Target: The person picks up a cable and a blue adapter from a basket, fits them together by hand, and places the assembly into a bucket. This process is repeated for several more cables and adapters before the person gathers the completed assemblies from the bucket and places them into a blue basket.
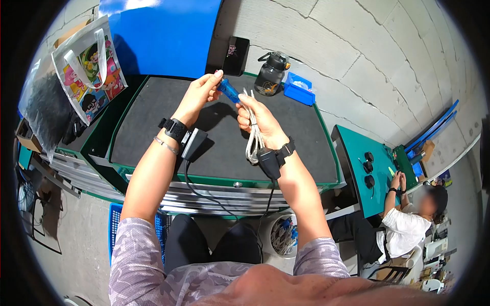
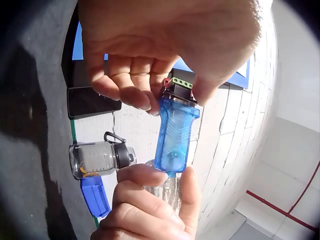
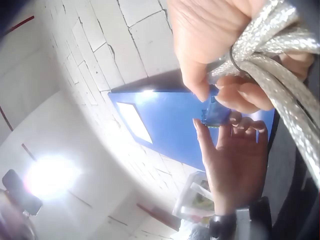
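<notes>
Between both hands, over the dark mat, is a translucent blue serial adapter (image 1: pixel 229 91) with a silvery braided cable (image 1: pixel 253 136). My left hand (image 1: pixel 196 99) pinches its far end between thumb and fingers, beside a green screw terminal block (image 2: pixel 181 83). In the left wrist view the adapter hangs upright with that block on top. My right hand (image 1: pixel 264 121) grips the cable at the adapter's other end, thumb and forefinger right at the blue housing. The cable is folded into a bundle, bound by a thin dark tie, and trails down past the right palm.
The dark mat (image 1: pixel 153 122) covers a green-edged cabinet. Behind stand a water bottle (image 1: pixel 270 76), a small blue bin (image 1: pixel 300 90) and a black phone-like slab (image 1: pixel 236 56). A printed bag (image 1: pixel 92 71) is at left. Cables fill a bucket (image 1: pixel 272 239) below. Another person (image 1: pixel 408 227) sits right.
</notes>
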Demonstrator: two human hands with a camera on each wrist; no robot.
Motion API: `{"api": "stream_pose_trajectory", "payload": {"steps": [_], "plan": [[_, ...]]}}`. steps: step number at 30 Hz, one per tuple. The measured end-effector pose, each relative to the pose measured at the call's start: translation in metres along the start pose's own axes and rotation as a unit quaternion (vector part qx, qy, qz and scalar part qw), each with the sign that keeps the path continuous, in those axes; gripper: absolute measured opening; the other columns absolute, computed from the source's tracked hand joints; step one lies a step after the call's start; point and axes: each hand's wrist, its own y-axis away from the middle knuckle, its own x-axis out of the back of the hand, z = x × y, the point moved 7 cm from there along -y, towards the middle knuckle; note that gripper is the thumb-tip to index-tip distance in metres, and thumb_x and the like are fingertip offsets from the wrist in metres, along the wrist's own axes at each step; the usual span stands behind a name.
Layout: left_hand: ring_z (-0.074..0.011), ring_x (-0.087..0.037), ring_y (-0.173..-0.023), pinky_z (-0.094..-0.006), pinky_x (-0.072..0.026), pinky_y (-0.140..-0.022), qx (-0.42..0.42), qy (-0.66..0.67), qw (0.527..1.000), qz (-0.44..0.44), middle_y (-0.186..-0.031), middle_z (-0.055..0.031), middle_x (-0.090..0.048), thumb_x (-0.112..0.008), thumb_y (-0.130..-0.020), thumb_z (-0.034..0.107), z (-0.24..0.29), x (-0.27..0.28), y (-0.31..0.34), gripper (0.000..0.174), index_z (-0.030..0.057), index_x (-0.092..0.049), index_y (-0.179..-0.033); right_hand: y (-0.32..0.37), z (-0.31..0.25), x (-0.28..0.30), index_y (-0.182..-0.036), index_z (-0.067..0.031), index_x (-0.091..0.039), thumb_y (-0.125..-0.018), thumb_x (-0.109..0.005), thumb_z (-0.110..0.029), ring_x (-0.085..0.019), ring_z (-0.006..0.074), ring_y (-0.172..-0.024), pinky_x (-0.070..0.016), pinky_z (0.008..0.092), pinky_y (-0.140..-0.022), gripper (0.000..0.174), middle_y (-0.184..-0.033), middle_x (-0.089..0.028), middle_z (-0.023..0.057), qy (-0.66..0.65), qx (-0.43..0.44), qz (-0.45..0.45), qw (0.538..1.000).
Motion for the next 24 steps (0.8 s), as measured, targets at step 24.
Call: {"api": "stream_pose_trajectory", "payload": {"steps": [24], "plan": [[-0.0081,-0.058,-0.101,-0.0233,-0.0435,-0.087,-0.046,0.052,0.995,-0.067,-0.117,-0.0058,-0.066,-0.054,-0.099,0.035,0.01,-0.011,0.003,0.041,0.0096,-0.056,-0.131,0.013,-0.031,-0.009,-0.095,-0.0055,-0.059,-0.088,-0.072,-0.018,-0.054,0.0063,-0.053,-0.0416,0.0195,-0.048,0.019,-0.07,-0.06,0.0012,0.205,0.187,0.093,0.956]]}}
